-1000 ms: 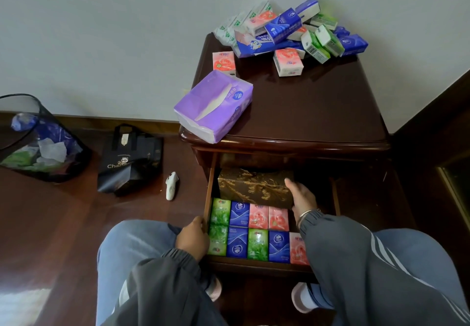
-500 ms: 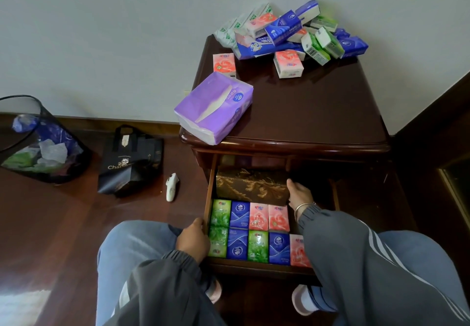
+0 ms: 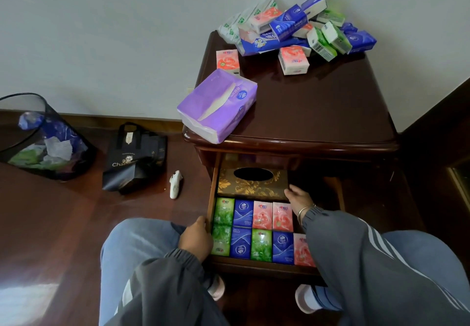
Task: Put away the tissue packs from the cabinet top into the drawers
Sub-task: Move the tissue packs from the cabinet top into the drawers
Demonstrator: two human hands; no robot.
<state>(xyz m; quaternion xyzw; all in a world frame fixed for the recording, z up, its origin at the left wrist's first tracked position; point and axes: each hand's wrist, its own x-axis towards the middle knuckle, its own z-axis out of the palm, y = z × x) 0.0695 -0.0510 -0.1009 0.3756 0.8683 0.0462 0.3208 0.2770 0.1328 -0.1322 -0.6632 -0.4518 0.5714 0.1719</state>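
Two hands at the open drawer (image 3: 213, 193), neither holding a pack. Right hand (image 3: 298, 194) rests fingers bent on the near-right corner of the gold patterned tissue box (image 3: 251, 182) at the drawer's far end; touching it, not closed round anything. Left hand (image 3: 196, 238) curls over the drawer's left wall, near the front corner. Small tissue packs (image 3: 254, 229) lie in two rows in the drawer, btwn the hands, just near of the gold box. Remaining pile of packs (image 3: 295, 29) sits at the far edge of the cabinet top (image 3: 318, 107), well apart from both hands; purple soft pack (image 3: 218, 104) overhangs the near-left corner.

Vs. earlier frame: gold box's top w/ oval opening now shows; before, only its side face. Right hand sits slightly nearer.

Right sleeve hides the near-right pink pack in part. Drawer's right side dark, contents unclear.
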